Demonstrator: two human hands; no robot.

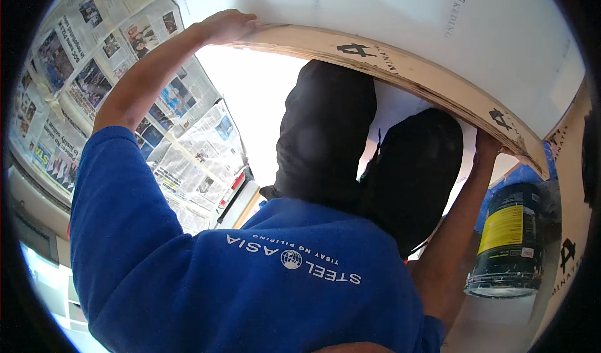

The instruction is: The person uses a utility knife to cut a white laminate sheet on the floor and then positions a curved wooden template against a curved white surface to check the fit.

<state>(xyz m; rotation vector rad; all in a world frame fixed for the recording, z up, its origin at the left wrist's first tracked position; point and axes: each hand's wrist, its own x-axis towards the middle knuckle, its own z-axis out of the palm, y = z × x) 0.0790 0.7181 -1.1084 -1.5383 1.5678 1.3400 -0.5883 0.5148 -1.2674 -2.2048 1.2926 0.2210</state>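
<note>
A long tan plywood strip (432,81) with dark stamped marks and a layered edge runs across the far side of my knees. My left hand (230,26) is closed over its left end, the fingertips partly hidden. Near the strip's right end, my right hand (487,145) grips the lower edge from the near side; most of its fingers are behind the wood. Both arms reach around my bent legs, in black trousers (325,127), and my blue shirt (300,290) fills the lower middle. Against the strip's far side is a large white panel (388,5).
Newspaper sheets (188,159) cover the surface at left. A dark paint can (529,253) with a yellow label stands tilted in view at right, near blue plastic sheeting (523,174). Another stamped plywood piece (566,209) rises along the right edge.
</note>
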